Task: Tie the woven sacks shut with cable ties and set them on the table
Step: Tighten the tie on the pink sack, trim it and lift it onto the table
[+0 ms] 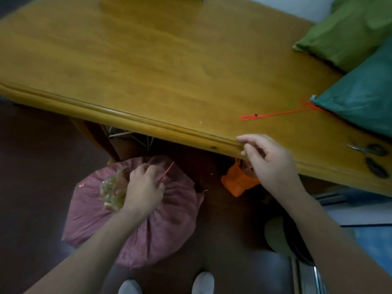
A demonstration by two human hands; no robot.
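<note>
Left hand (pixel 144 187) grips the neck of the pink sack (pixel 169 219), red cable tie (pixel 167 170) poking past its fingers; right hand (pixel 269 162) relaxed, empty.

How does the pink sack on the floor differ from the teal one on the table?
The pink sack sits on the floor; the teal sack lies on the table. The left hand grips the pink sack's bunched top; no hand touches the teal sack. A red cable tie pokes up by the pink sack's top; a loose tie lies flat by the teal sack. Both look stuffed full.
</note>
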